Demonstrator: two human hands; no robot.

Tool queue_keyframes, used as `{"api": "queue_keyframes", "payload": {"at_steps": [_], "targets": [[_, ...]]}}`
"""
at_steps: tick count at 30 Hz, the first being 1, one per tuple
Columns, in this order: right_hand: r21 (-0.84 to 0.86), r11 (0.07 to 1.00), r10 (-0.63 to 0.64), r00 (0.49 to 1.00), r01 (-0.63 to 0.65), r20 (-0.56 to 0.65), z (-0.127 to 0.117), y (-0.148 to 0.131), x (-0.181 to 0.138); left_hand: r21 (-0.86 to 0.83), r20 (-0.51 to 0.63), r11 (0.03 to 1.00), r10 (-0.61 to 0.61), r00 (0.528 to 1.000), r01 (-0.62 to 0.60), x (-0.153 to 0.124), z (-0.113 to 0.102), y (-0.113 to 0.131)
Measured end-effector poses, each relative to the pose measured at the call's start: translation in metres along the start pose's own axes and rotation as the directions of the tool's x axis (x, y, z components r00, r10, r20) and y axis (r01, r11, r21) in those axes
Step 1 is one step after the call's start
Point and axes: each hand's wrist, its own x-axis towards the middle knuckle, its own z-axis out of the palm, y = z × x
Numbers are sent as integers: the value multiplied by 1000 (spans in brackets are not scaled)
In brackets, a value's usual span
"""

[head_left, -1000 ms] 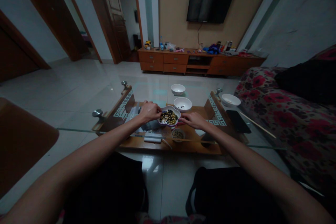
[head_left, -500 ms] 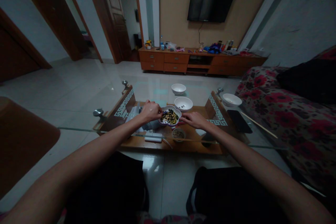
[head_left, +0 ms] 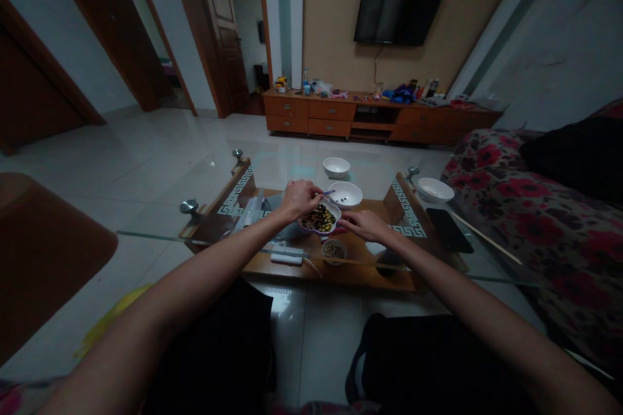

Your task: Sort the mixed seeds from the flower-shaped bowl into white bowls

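A white flower-shaped bowl (head_left: 335, 209) of mixed beans and grains, some black, some yellow-green, stands on the glass coffee table. My left hand (head_left: 300, 198) is over its far left rim, closed on a slim blue utensil (head_left: 329, 192) whose exact kind is too small to make out. The utensil's tip points at a white round bowl (head_left: 351, 189) just behind, where a few dark beans lie. My right hand (head_left: 363, 225) has its fingers closed at the right rim of the flower-shaped bowl. A smaller bowl of grains (head_left: 334, 251) shows nearer me.
Another white bowl (head_left: 336, 166) stands farther back. On the right are a white bowl (head_left: 435, 190), a dark phone (head_left: 450, 230) and chopsticks (head_left: 487, 238). A white power strip (head_left: 287, 256) shows below the glass. A floral sofa (head_left: 491, 175) borders the right side.
My left hand has lifted from the flower-shaped bowl's left side and moved right and away from me, bringing the blue utensil toward the bowl behind. My right hand stays at the rim.
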Motion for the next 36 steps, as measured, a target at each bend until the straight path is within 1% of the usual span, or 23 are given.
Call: {"api": "queue_keyframes", "payload": {"at_steps": [3,5,9,14,17,20,23,25,27,29,31,32,34,35,36], "targets": [[-14,1000,6,1000,-6,-6,0,0,-1,20,90,998,56,994,-58,6,9,7],[-19,1000,10,1000,-10,-10,0,1,-2,29,129,997,70,989,-74,8,13,9],[-22,1000,5,1000,-5,-7,0,1,-1,36,130,995,82,988,-88,10,15,7],[-11,1000,5,1000,-5,2,1,2,1,30,167,997,71,983,-77,7,7,-1],[-2,1000,9,1000,-9,3,2,4,2,58,139,998,-5,990,-3,5,0,-13],[6,1000,2,1000,-2,-3,3,5,2,128,72,985,-129,989,119,3,-5,-35],[1,1000,-18,1000,18,-17,5,7,1,207,67,948,-260,963,242,-5,-6,-62],[-22,999,-50,998,49,-34,5,9,-1,259,97,924,-313,945,280,-14,-5,-79],[-69,994,-84,994,79,-70,4,10,-4,284,108,914,-332,937,291,-22,-3,-93],[-114,990,-99,986,84,-135,1,10,-7,297,109,906,-347,932,302,-27,-4,-101],[-114,991,-99,968,74,-232,-7,5,-8,298,94,904,-347,933,307,-31,-7,-103],[-92,993,-102,951,78,-291,-11,0,-8,277,74,914,-329,941,297,-32,-11,-99],[-25,992,-123,903,124,-413,-21,-18,-6,150,0,961,-234,972,232,-35,-22,-83],[9,987,-139,869,163,-475,-25,-30,-5,28,-43,987,-155,987,156,-38,-28,-69],[32,978,-160,838,206,-521,-29,-44,-4,-129,-96,990,-70,993,57,-43,-34,-53]]}}
